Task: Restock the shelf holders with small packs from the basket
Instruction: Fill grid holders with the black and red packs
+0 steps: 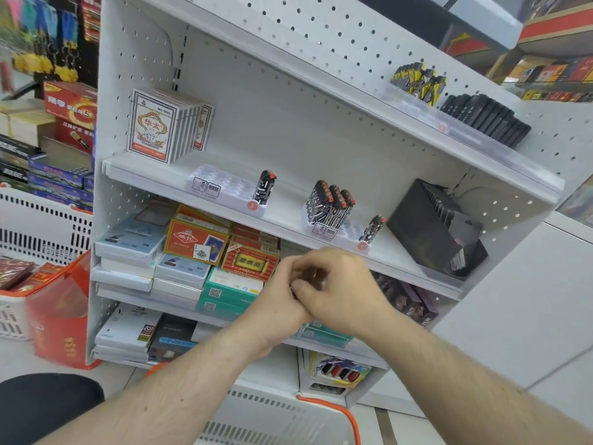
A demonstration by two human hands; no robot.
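My left hand [277, 298] and my right hand [341, 284] are pressed together in front of the shelf's lower edge. They are closed around something small and dark, mostly hidden by the fingers. On the middle shelf, a white slotted holder [221, 187] has one black-and-white small pack [264, 187] standing at its right end. A second holder [348, 234] to the right carries several packs [330, 202] at its left and one pack [372, 229] at its right. The white basket [272, 422] with an orange handle [340, 411] lies below my arms.
Playing-card boxes [160, 123] stand at the shelf's left and a black display box [433, 226] at its right. The upper shelf holds yellow-black packs [417, 81] and black packs [484, 118]. Stacked boxes [199, 242] fill the lower shelves. A red bag [61, 316] sits at the left.
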